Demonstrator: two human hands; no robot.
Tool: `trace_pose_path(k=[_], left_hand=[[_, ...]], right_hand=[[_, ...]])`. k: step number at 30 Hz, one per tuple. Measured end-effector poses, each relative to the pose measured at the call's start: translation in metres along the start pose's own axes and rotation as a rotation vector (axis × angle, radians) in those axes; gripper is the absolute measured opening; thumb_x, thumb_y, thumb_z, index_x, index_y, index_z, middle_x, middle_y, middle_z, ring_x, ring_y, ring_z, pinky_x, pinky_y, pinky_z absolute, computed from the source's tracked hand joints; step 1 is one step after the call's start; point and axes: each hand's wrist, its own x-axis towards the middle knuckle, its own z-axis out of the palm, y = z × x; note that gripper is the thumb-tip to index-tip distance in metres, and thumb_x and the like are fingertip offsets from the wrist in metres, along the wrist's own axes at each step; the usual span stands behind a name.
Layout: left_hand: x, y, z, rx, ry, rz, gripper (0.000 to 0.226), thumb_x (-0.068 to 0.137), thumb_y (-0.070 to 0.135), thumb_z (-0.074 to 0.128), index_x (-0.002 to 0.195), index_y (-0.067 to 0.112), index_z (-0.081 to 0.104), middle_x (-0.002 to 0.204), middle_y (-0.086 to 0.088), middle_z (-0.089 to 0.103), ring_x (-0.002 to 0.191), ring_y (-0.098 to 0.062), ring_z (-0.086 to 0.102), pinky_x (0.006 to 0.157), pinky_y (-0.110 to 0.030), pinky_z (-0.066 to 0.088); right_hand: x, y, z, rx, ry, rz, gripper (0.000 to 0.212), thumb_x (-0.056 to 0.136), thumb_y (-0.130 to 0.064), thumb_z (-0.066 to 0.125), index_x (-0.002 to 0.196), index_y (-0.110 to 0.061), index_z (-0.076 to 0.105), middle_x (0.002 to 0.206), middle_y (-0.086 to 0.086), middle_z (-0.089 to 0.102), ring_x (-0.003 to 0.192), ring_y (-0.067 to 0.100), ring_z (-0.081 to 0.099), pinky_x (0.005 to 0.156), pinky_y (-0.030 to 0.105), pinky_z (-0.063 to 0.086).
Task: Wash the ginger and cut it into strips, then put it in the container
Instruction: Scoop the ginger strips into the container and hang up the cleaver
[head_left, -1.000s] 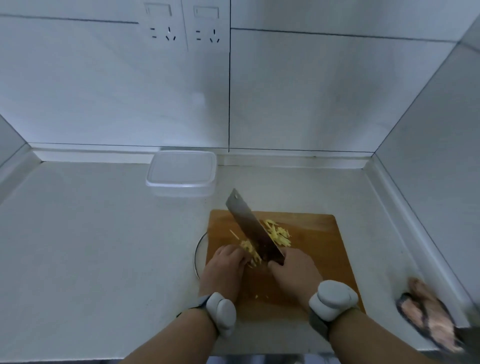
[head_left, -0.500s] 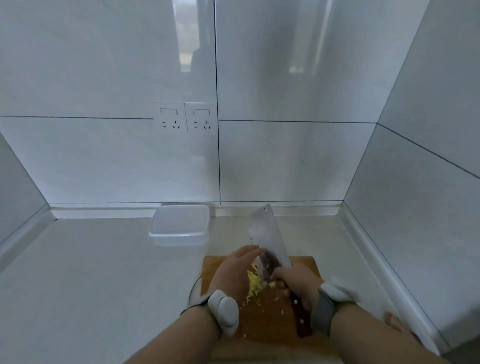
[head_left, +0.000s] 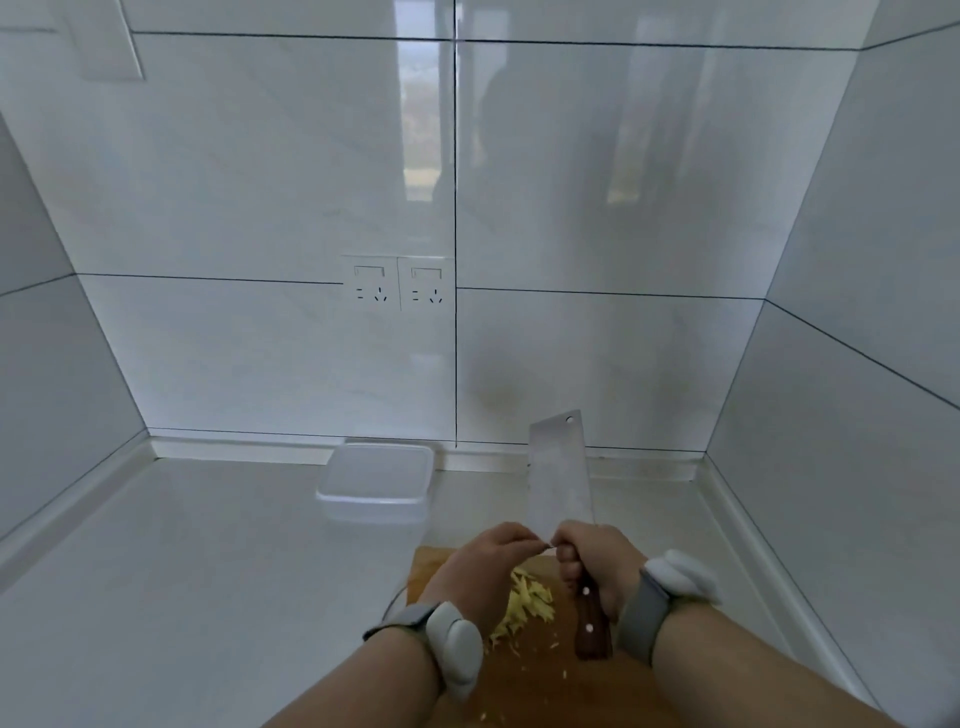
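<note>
The right hand (head_left: 592, 561) curled its fingers around the cleaver (head_left: 560, 478) handle, blade raised upright, while the left hand (head_left: 480, 566) pinched at the blade's base. Ginger strips (head_left: 524, 605) lay heaped on the cutting board (head_left: 524, 670) at the counter's near edge, the container (head_left: 376, 483) against the counter's back edge.

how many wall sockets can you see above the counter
2. The left wall socket and the right wall socket sit side by side on the back wall, above the clear container. None seems hidden, though the view cuts off the walls' edges.
</note>
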Motion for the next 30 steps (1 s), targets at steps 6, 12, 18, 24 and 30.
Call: trace_pose_path(k=[6, 12, 18, 24, 30], left_hand=[[-0.001, -0.011, -0.005, 0.036, 0.065, -0.069, 0.039, 0.094, 0.012, 0.046, 0.127, 0.028, 0.059, 0.131, 0.013, 0.052, 0.113, -0.008, 0.053, 0.096, -0.017, 0.04], [0.015, -0.016, -0.007, 0.008, 0.239, -0.122, 0.048, 0.091, 0.002, 0.05, 0.13, 0.029, 0.054, 0.132, 0.015, 0.049, 0.114, -0.004, 0.051, 0.096, -0.025, 0.047], [0.041, -0.026, -0.02, -0.013, 0.344, -0.186, 0.054, 0.088, -0.008, 0.046, 0.136, 0.015, 0.049, 0.138, 0.003, 0.047, 0.125, -0.012, 0.046, 0.105, -0.012, 0.028], [0.037, -0.037, -0.005, -0.014, 0.198, -0.119, 0.055, 0.089, -0.005, 0.048, 0.136, 0.023, 0.048, 0.138, 0.01, 0.045, 0.123, -0.008, 0.047, 0.105, -0.018, 0.037], [0.009, -0.023, 0.017, -0.014, -0.029, -0.057, 0.053, 0.093, 0.007, 0.046, 0.14, 0.032, 0.042, 0.14, 0.015, 0.04, 0.123, -0.004, 0.044, 0.104, -0.015, 0.035]], right_hand=[[0.002, -0.005, 0.001, -0.04, -0.046, 0.014, 0.04, 0.09, -0.001, 0.049, 0.054, -0.017, 0.039, 0.043, -0.002, 0.034, 0.031, 0.011, 0.029, 0.041, 0.019, 0.026], [0.0, -0.009, -0.004, -0.098, -0.128, 0.034, 0.032, 0.09, -0.002, 0.049, 0.061, -0.015, 0.043, 0.047, -0.001, 0.036, 0.035, 0.011, 0.03, 0.041, 0.022, 0.028], [-0.003, -0.004, -0.011, -0.217, -0.205, -0.007, 0.023, 0.092, 0.001, 0.052, 0.074, -0.011, 0.044, 0.051, 0.002, 0.039, 0.035, 0.011, 0.032, 0.038, 0.021, 0.027], [-0.003, -0.001, -0.012, -0.173, -0.149, 0.017, 0.017, 0.092, 0.0, 0.051, 0.078, -0.009, 0.047, 0.049, 0.0, 0.04, 0.034, 0.009, 0.033, 0.038, 0.02, 0.027], [0.005, 0.014, -0.014, -0.031, 0.005, 0.043, 0.023, 0.092, 0.002, 0.051, 0.073, -0.01, 0.045, 0.046, 0.0, 0.038, 0.033, 0.011, 0.031, 0.037, 0.018, 0.025]])
